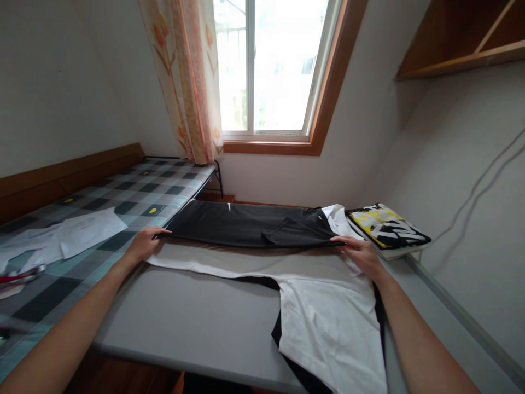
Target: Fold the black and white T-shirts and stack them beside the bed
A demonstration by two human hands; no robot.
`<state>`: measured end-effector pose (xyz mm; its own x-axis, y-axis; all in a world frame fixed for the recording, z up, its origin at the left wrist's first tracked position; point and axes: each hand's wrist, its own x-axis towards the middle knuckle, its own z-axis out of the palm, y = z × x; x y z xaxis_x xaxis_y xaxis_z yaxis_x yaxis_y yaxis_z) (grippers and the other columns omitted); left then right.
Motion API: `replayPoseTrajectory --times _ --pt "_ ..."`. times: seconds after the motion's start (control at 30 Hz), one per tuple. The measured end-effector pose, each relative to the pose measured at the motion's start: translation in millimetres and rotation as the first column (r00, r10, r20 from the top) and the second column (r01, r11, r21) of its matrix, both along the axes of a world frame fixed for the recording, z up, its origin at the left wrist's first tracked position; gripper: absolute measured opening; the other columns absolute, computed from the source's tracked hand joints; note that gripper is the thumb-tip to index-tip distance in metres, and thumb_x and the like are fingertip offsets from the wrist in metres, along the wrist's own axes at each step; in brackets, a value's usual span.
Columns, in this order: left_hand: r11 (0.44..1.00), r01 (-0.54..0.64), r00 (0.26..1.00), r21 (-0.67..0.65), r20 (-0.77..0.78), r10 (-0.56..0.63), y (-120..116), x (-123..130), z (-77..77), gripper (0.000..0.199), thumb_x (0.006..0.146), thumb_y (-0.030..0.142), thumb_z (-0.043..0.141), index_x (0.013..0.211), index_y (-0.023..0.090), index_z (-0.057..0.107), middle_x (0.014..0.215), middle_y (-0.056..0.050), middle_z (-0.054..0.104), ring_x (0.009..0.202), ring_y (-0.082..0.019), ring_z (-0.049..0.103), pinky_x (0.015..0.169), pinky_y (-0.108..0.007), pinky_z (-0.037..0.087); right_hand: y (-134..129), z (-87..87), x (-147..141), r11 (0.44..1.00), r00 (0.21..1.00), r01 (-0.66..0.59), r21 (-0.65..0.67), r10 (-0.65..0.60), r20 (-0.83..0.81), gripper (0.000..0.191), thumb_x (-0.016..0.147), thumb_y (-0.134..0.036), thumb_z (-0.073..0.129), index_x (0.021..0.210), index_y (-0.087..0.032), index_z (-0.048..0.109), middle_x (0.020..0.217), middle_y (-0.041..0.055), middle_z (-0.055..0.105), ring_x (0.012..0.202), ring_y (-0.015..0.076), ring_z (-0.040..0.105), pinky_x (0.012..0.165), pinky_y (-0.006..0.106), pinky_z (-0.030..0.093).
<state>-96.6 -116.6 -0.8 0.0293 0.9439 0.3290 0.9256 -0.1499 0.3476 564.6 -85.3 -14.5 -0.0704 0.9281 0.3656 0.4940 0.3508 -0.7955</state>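
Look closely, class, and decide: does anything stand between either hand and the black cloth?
Nothing visible does. The left hand and right hand both pinch the near edge of the black cloth directly; the white cloth shows on its near side.

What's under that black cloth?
White cloth shows past the near edge of the black cloth and at its right end; anything farther under is covered and can't be seen.
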Motion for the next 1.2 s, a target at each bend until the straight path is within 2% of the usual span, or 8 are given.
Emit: replayPoseTrajectory --times 0.23,0.43,0.53,0.73,0.9,0.97,1.07,1.2 --pt "0.990 0.137 0.990 -0.016 0.026 -0.136 -15.8 -7.6 20.5 0.033 0.070 0.041 0.054 0.089 0.028 0.077 0.093 -0.005 0.073 0.093 -0.025 0.064 0.090 -0.034 0.049 -16.3 8.0 15.2 0.999 0.998 -0.041 0.003 0.040 0.058 0.039 0.072 -0.057 0.067 0.086 -0.023 0.078 0.098 0.0091 0.075 0.099 0.0283 0.067 0.095 0.042 0.051" --pt "0.984 0.110 0.991 -0.137 0.096 -0.097 -37.2 -4.9 37.3 0.030 0.072 0.046 0.058 0.088 0.030 0.077 0.093 -0.004 0.072 0.097 -0.025 0.062 0.093 -0.034 0.048 -35.7 21.0 24.4 0.999 0.994 -0.032 -0.037 0.036 0.103 0.044 0.069 -0.064 0.068 0.085 -0.025 0.078 0.097 0.0085 0.075 0.099 0.0298 0.067 0.097 0.045 0.050" --pt "0.970 0.143 0.981 -0.198 0.156 -0.113 -47.1 -12.4 40.6 0.034 0.072 0.050 0.059 0.090 0.029 0.078 0.093 -0.006 0.071 0.094 -0.025 0.063 0.090 -0.034 0.049 -46.1 21.9 29.0 0.996 0.991 -0.037 -0.078 0.046 0.123 0.048 0.067 -0.069 0.067 0.084 -0.026 0.078 0.096 0.0089 0.075 0.100 0.0309 0.066 0.096 0.045 0.050" --pt "0.935 0.172 0.964 -0.309 0.250 -0.095 -72.5 -17.3 34.9 0.033 0.068 0.057 0.063 0.084 0.032 0.078 0.090 -0.001 0.073 0.089 -0.023 0.064 0.086 -0.033 0.050 -77.8 12.2 42.1 0.980 0.970 -0.080 -0.182 0.118 0.211 0.052 0.069 -0.072 0.062 0.085 -0.025 0.079 0.096 0.0117 0.075 0.098 0.0318 0.067 0.092 0.044 0.052" --pt "0.992 0.086 0.939 -0.096 0.341 -0.049 -89.3 -7.5 18.7 0.047 0.071 0.071 0.052 0.068 0.030 0.075 0.075 0.000 0.072 0.078 -0.022 0.064 0.082 -0.038 0.052 -100.4 17.4 45.6 0.962 0.950 -0.093 -0.255 0.163 0.267 0.049 0.071 -0.070 0.063 0.083 -0.025 0.079 0.095 0.0110 0.075 0.095 0.0310 0.068 0.088 0.041 0.054" --pt "0.998 0.017 0.914 -0.069 0.406 0.013 -83.7 -5.1 17.0 0.049 0.066 0.074 0.056 0.068 0.028 0.073 0.076 0.001 0.073 0.080 -0.022 0.065 0.085 -0.039 0.052 -99.0 24.5 40.6 0.967 0.949 -0.085 -0.242 0.152 0.275 0.049 0.070 -0.069 0.064 0.083 -0.024 0.077 0.093 0.0105 0.074 0.092 0.0299 0.068 0.086 0.039 0.054" --pt "0.990 -0.068 0.835 -0.123 0.536 0.123 -58.9 -1.0 23.0 0.050 0.057 0.071 0.067 0.076 0.025 0.072 0.081 0.001 0.074 0.087 -0.024 0.066 0.090 -0.038 0.052 -82.8 31.5 28.2 0.984 0.971 -0.032 -0.174 0.072 0.227 0.051 0.069 -0.069 0.064 0.085 -0.022 0.075 0.092 0.0098 0.074 0.091 0.0292 0.067 0.085 0.039 0.053" --pt "0.976 -0.056 0.765 -0.209 0.619 0.177 -11.9 12.7 32.1 0.057 0.051 0.059 0.078 0.089 0.017 0.071 0.088 -0.003 0.075 0.093 -0.026 0.066 0.088 -0.035 0.053 -44.8 22.6 14.0 0.984 0.993 0.071 -0.166 -0.054 0.103 0.046 0.070 -0.062 0.064 0.089 -0.021 0.072 0.085 0.0070 0.074 0.078 0.0248 0.067 0.069 0.033 0.055"
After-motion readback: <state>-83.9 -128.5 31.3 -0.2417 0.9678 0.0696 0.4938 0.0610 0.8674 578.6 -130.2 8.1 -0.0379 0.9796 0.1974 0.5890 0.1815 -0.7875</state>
